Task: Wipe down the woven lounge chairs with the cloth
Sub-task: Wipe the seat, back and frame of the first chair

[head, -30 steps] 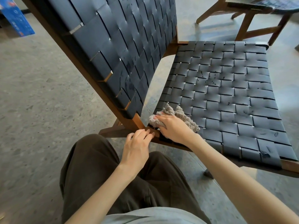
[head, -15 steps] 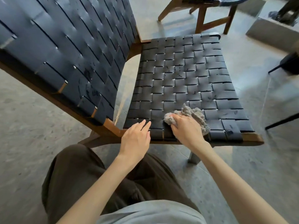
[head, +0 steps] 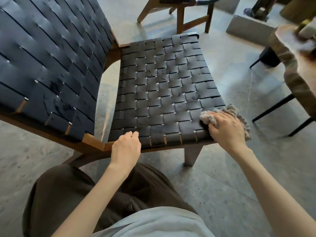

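Cloth [head: 238,113]: grey, nubbly, bunched under the right hand [head: 225,129], whose curled fingers grip it and press it onto the near right corner of the seat.
Woven lounge chair [head: 162,86]: dark straps, wooden frame; seat spans between both hands, backrest [head: 51,57] rises left of the left hand.
Left hand [head: 125,147]: fingers loosely curled, holding nothing, resting on the seat's near edge.
Second chair [head: 184,14]: beyond the seat, well apart from both hands.
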`<state>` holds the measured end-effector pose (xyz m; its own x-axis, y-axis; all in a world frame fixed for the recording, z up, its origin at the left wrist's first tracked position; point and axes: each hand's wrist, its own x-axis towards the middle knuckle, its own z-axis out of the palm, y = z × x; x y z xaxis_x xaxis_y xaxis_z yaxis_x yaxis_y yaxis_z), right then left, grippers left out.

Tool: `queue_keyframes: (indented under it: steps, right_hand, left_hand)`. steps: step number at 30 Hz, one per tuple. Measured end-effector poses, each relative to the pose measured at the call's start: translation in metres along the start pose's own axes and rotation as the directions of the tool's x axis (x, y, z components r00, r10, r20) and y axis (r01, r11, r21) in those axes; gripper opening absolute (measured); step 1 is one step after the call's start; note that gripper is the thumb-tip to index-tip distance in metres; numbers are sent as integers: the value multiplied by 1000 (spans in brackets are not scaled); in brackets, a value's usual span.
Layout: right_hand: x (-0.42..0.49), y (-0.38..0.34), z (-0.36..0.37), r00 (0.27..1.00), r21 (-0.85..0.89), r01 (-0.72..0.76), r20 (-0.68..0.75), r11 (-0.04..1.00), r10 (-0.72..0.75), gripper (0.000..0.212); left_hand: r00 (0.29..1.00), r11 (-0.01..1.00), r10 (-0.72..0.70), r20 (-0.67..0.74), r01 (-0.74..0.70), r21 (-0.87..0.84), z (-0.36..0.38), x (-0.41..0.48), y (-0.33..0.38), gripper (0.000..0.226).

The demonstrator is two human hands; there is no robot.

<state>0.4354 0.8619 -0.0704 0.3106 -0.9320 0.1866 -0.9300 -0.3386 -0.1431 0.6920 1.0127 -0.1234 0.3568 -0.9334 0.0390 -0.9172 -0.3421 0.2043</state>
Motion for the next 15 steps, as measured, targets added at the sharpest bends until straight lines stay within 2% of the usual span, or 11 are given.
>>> queue_keyframes:
  steps: [4,7,9,12,15]
  right_hand:
    - [-8,-52,24,994,85,105,9,991,-106,34]
    - [-15,-85,40,966,113,239,78,964,-248,34]
    - [-16,-80,37,945,104,305,95,947,-314,37]
    - [-11,-32,19,966,41,246,67,969,-248,41]
    - [-5,7,2,999,-26,52,-5,998,-52,45]
  left_hand:
    - [1000,999,-21,1,21,36,-1,2,7,30]
    - [1000,1000,-16,4,15,26,0,3,6,31]
    - [1000,1000,-10,6,10,16,1,3,6,32]
    - [1000,1000,-2,12,2,17,1,5,5,37]
    - [1000,1000,6,9,-7,27,1,6,4,39]
